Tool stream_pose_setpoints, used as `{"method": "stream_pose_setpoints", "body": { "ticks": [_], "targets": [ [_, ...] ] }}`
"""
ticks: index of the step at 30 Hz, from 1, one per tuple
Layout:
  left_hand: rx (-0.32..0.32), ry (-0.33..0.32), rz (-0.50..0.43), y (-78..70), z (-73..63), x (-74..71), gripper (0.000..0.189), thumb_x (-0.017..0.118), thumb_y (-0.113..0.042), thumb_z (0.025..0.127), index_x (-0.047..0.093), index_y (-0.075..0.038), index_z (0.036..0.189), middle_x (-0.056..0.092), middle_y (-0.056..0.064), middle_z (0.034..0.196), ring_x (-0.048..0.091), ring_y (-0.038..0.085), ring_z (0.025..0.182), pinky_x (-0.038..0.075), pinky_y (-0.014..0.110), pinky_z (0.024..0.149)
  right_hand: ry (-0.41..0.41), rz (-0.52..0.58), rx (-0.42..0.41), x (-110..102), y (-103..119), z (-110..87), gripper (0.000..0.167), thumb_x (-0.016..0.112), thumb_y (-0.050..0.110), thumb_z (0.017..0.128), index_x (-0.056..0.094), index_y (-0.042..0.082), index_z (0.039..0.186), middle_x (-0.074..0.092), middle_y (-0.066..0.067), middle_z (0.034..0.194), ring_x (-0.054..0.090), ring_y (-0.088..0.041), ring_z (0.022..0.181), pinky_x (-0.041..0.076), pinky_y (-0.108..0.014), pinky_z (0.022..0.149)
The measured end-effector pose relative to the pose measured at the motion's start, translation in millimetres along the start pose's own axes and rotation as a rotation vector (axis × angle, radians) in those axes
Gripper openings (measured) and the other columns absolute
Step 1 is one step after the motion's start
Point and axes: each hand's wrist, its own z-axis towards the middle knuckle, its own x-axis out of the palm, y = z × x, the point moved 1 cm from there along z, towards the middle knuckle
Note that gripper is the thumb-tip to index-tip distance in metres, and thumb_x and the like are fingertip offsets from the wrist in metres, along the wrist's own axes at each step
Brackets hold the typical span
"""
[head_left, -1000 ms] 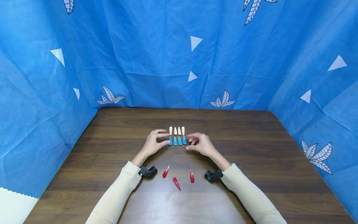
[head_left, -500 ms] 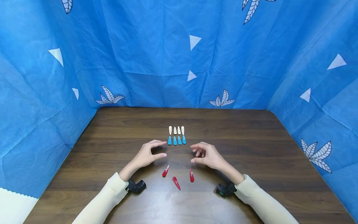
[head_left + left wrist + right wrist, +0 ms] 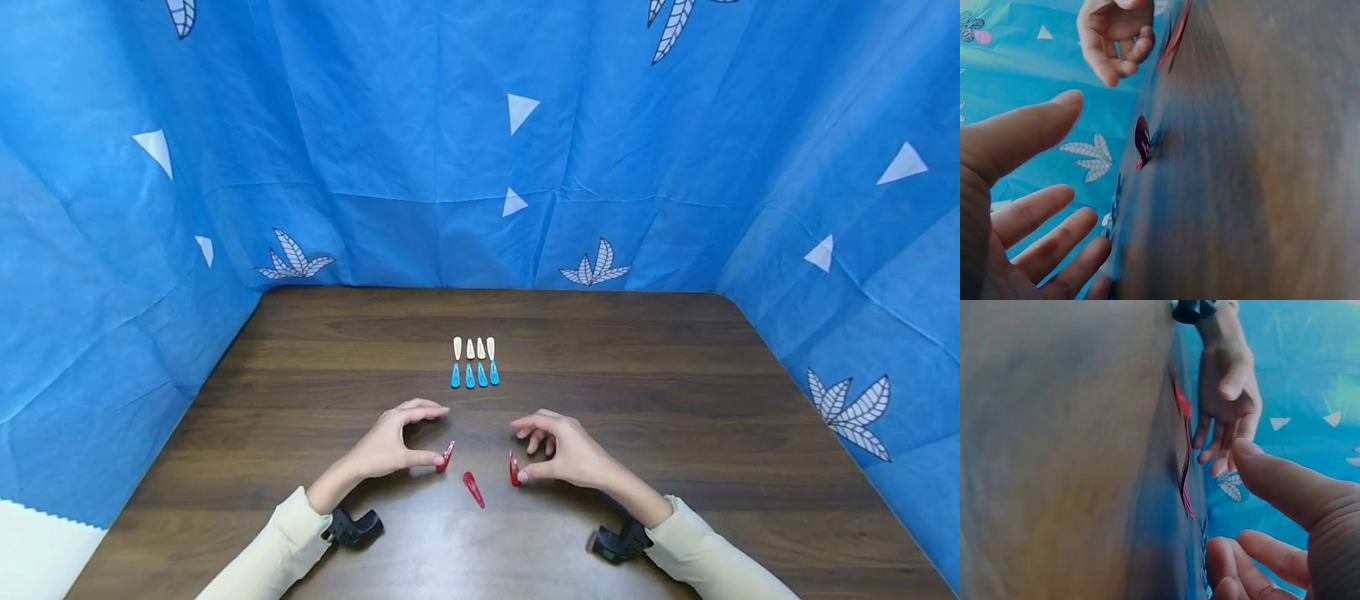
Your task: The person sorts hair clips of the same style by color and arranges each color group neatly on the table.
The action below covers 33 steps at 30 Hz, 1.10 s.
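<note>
In the head view, three red snap hair clips lie on the table. My left hand (image 3: 390, 442) hovers at the left red clip (image 3: 446, 457), its thumb tip close beside it and the fingers apart. Over on the other side, my right hand (image 3: 566, 450) has its thumb near the right red clip (image 3: 513, 468), fingers loosely bent. Whether either thumb touches a clip I cannot tell. Between the hands lies the middle red clip (image 3: 473, 490). The left wrist view has a red clip (image 3: 1142, 134) beyond a spread thumb and fingers, with nothing pinched.
Farther back, several blue hair clips (image 3: 470, 376) stand in a row, tips toward a row of several white hair clips (image 3: 470, 349). The brown wooden table (image 3: 637, 358) ends at a blue patterned cloth (image 3: 480, 167) behind and at both sides.
Both hands have drawn back from the blue and white rows toward the red clips, nearer the body. The clips themselves lie as before.
</note>
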Motion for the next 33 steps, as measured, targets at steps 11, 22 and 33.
{"method": "stream_pose_setpoints", "body": {
  "ticks": [11, 22, 33],
  "targets": [
    [0.01, 0.053, 0.054, 3.0, -4.3, 9.2, 0.062, 0.095, -0.029, 0.073, 0.075, -0.008, 0.128, 0.068, 0.008, 0.135, 0.054, 0.029, 0.123, 0.043, 0.046, 0.105, 0.03, -0.029, -0.02, 7.1, -6.0, -4.1, 0.064, 0.099, 0.021, 0.07, 0.071, 0.001, 0.123, 0.071, -0.005, 0.103, 0.062, -0.006, 0.082, 0.049, -0.021, 0.066],
    [0.014, 0.07, 0.078, 4.9, -5.2, 11.7, 0.056, 0.096, -0.028, 0.072, 0.078, -0.012, 0.123, 0.066, 0.007, 0.138, 0.051, 0.028, 0.126, 0.037, 0.05, 0.106, 0.021, -0.159, -0.05, 13.6, -1.8, -4.5, 0.059, 0.099, 0.027, 0.069, 0.073, 0.007, 0.119, 0.062, 0.007, 0.091, 0.054, -0.001, 0.083, 0.046, -0.021, 0.074],
    [0.022, 0.058, 0.12, 3.8, -4.0, 13.7, 0.054, 0.096, -0.027, 0.071, 0.079, -0.011, 0.12, 0.067, 0.007, 0.137, 0.052, 0.028, 0.125, 0.037, 0.051, 0.104, 0.026, -0.184, -0.058, 16.2, -1.2, -3.7, 0.054, 0.098, 0.027, 0.071, 0.075, 0.009, 0.116, 0.058, 0.007, 0.089, 0.051, 0.0, 0.082, 0.044, -0.02, 0.073]
  ]
}}
